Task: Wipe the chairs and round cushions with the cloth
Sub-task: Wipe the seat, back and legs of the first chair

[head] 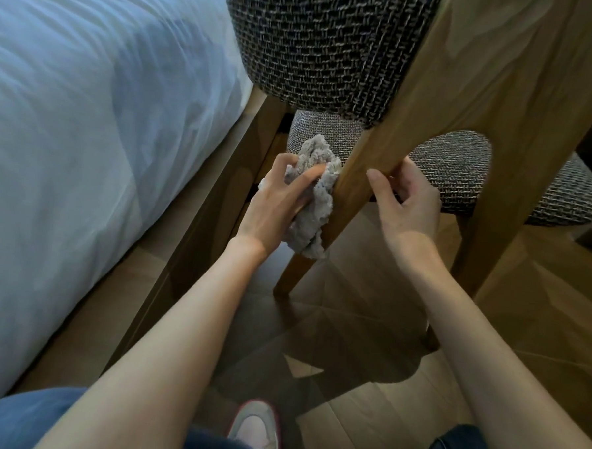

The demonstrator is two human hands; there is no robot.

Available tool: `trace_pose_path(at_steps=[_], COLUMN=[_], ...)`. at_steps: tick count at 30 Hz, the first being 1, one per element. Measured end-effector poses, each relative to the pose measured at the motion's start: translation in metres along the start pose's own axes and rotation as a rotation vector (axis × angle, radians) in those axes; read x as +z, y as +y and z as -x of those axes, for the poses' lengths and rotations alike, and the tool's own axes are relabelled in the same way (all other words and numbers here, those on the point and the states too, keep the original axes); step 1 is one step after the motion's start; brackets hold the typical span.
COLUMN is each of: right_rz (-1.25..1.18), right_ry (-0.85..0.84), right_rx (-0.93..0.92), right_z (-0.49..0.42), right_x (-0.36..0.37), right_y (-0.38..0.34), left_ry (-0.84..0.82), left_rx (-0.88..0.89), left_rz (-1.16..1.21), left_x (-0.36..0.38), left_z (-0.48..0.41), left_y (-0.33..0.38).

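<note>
Left hand point(275, 202) grips bunched cloth point(313, 221), fingers curled over it, cloth pressed against left side of leg point(363, 166). Cloth sticks out above and below fingers, touching wood. Right hand point(409, 202) wraps same leg from right, thumb on front. Cushion point(452, 164) behind leg. Bed point(71, 109) at left.

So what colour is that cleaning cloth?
Light grey-beige cloth, seen best in the head view.

cloth point(311, 204): pale grey-beige, nubbly
chair backrest point(326, 44): black-and-cream woven check
seat cushion point(451, 170): grey-brown tweed weave
chair leg point(355, 179): honey-brown wood
bed cover point(70, 116): white
floor point(361, 324): brown wood
</note>
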State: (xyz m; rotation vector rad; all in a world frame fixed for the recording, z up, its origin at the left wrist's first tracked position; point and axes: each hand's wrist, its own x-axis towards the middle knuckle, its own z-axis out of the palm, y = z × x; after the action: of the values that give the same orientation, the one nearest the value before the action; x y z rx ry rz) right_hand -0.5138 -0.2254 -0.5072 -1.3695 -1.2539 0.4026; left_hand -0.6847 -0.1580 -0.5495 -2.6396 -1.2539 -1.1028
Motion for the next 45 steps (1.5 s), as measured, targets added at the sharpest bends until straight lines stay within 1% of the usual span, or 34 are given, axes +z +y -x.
trace_pose_path(at_steps=[6, 7, 10, 11, 14, 15, 19, 21, 26, 28, 30, 32, 36, 37, 39, 40, 43, 45], right_rz=[-0.003, -0.001, -0.003, -0.006, -0.019, -0.018, -0.010, -0.007, -0.006, 0.000, 0.004, 0.000, -0.001, 0.018, 0.060, 0.043, -0.138, -0.199], right_ry=[-0.001, -0.001, 0.002, 0.001, -0.009, -0.011, -0.004, -0.003, -0.032, -0.046, -0.051, -0.043, -0.049, -0.065, -0.121, -0.152, -0.220, -0.267], right_rx=[-0.032, -0.032, -0.024, -0.025, -0.030, -0.025, -0.018, -0.017, -0.002, 0.011, 0.018, 0.029, 0.035, 0.037, 0.054, 0.086, 0.230, 0.269], right_z=[0.001, 0.001, 0.000, 0.000, 0.001, 0.001, 0.001, 0.002, 0.001, 0.001, 0.001, 0.001, 0.002, 0.001, -0.001, -0.001, 0.006, 0.014], right_x=[-0.002, -0.002, -0.001, -0.001, -0.002, -0.002, -0.002, -0.002, -0.004, -0.005, -0.005, -0.004, -0.006, -0.008, -0.016, -0.021, -0.036, -0.044], right_y=[0.000, 0.000, 0.001, 0.001, 0.001, 0.001, 0.000, 0.000, -0.002, -0.003, -0.004, -0.005, -0.007, -0.007, -0.006, -0.006, -0.011, -0.015], left_ry=[0.022, 0.030, 0.095, 0.093, 0.072, 0.078, 0.146, 0.174, 0.200, 0.178, 0.112, 0.079, 0.064, 0.088, 0.186, 0.229, 0.308, 0.345], left_rx=[-0.066, -0.109, -0.359, -0.390, -0.298, -0.307, -0.464, -0.471, -0.308, -0.315, -0.322, -0.340, -0.457, -0.482, -0.510, -0.514, -0.518, -0.510], left_rz=[0.006, 0.007, 0.090, 0.120, 0.167, 0.189, 0.287, 0.305, 0.394, 0.410, 0.359, 0.315, 0.309, 0.342, 0.483, 0.540, 0.600, 0.673], left_x=[0.004, 0.004, 0.001, 0.001, 0.003, 0.006, 0.011, 0.006, 0.001, 0.001, 0.000, -0.001, -0.007, -0.010, -0.020, -0.026, -0.040, -0.046], left_z=[0.008, 0.009, 0.002, -0.004, -0.014, -0.013, -0.005, -0.005, -0.001, -0.003, -0.005, -0.006, -0.001, 0.000, 0.001, -0.001, -0.006, -0.010], left_y=[-0.006, -0.012, -0.031, -0.034, -0.029, -0.024, -0.008, -0.002, 0.035, 0.037, 0.033, 0.032, 0.038, 0.040, 0.049, 0.056, 0.080, 0.092])
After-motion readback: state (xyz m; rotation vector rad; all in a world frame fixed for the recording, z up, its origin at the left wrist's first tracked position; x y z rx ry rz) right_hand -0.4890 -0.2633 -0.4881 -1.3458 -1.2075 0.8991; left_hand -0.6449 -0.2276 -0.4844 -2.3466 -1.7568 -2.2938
